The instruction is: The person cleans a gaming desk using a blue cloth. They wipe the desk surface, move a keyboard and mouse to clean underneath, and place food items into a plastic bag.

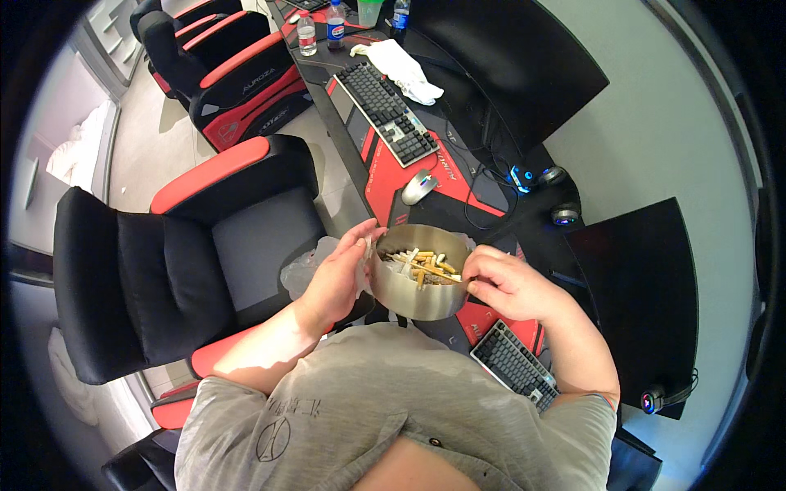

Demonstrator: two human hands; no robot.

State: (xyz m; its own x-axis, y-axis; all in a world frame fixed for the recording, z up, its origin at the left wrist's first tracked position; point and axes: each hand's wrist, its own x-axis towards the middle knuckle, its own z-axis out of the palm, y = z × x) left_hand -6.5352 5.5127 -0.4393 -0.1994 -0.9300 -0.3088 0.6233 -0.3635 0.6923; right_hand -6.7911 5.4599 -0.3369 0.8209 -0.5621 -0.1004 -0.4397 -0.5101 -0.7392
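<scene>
A round brushed-metal ashtray (pixel 417 304) is held up in front of my body, tilted so its inside shows. Cigarette butts (pixel 430 264), ash and a thin wooden stick lie in it. My left hand (pixel 338 273) supports its left side, with a crumpled clear plastic bag (pixel 304 270) between palm and metal and hanging out past the wrist. On the opposite side, the fingers of my right hand (pixel 506 282) pinch the rim. The ashtray's underside is hidden.
Beyond the ashtray, the desk carries a mouse (pixel 419 187), a keyboard (pixel 390 113), a white cloth (pixel 402 70) and bottles (pixel 336 27). Another keyboard (pixel 516 365) lies by my right forearm. Monitors (pixel 638 294) line the right; a black-and-red gaming chair (pixel 264 245) stands left.
</scene>
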